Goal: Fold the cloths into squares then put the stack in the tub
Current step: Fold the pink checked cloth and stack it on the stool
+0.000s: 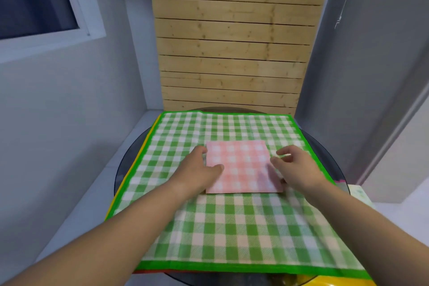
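Forearms (116,227) over green checked cloth (232,227) on round table (125,165), plank wall (232,42) behind

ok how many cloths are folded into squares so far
1: the pink checked cloth, lying on the spread green checked cloth between the left hand and right hand. A yellow edge under it hints at more, hidden.
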Motion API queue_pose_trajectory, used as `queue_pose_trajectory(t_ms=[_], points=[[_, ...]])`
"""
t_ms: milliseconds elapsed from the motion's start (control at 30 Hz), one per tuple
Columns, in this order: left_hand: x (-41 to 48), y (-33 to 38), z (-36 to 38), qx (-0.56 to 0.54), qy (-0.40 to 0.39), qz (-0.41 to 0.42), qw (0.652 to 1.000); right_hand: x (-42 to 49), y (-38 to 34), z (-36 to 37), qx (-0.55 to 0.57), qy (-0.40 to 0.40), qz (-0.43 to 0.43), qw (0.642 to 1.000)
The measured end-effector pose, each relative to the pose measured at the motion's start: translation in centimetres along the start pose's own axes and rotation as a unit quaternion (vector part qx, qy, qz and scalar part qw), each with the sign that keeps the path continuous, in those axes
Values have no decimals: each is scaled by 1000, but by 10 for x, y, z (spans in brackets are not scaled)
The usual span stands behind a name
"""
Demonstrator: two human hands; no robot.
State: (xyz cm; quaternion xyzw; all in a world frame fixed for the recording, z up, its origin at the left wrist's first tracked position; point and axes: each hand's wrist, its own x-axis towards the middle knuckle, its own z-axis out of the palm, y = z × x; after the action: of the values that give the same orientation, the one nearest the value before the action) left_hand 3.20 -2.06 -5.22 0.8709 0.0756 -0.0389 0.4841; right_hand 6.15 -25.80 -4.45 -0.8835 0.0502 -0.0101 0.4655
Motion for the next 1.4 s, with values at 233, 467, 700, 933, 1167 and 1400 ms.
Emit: queue_pose_trajectory(t_ms=[233,467,700,933,1167,1400], points=[[6,7,8,-92,25,-65,993,9,-3,9,42,-46,84,995],[-3,2,11,-99,9,-32,995,-1,6,2,83,-36,76,993],[-31,31,37,-85,9,61,994,-27,26,-36,80,30,9,996],[-62,85,110,-81,-51,123,988,-58,61,-119,138,101,18,985],[-81,136,253,-156,-106,127,974,-73,126,-215,41,186,58,980],[-79,143,385,-207,-70,84,972,-54,205,-257,-2,199,73,977]])
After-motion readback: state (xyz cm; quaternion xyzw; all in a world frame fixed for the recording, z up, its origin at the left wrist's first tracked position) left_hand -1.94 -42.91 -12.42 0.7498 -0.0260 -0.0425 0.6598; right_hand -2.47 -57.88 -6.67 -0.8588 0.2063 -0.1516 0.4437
